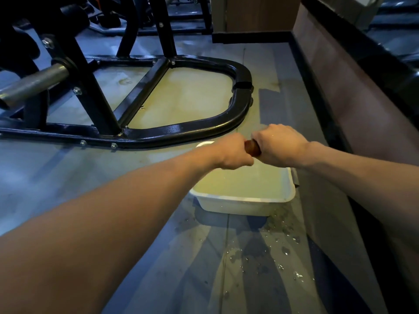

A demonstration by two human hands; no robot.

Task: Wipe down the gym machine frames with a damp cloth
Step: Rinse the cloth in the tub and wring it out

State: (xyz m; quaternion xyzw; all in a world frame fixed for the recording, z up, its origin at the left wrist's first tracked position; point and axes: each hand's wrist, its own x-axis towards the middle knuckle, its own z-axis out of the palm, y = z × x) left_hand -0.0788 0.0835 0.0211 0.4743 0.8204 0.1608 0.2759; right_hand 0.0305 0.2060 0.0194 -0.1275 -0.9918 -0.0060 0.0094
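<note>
A reddish-brown cloth [252, 148] is twisted into a tight roll between my two fists, and only a short piece shows. My left hand [230, 152] grips its left end and my right hand [280, 145] grips its right end. Both hands hover over a white plastic basin [246, 203] that holds water and stands on the floor. Just beyond the hands lies the black tubular base of the gym machine frame [172, 132], with a rounded corner at the right and uprights rising at the left.
Water drops [281, 250] are splashed on the grey floor in front of the basin. A low brown wall [353, 105] with a dark ledge runs along the right. A steel weight peg [31, 83] sticks out at the left. More black equipment stands at the back.
</note>
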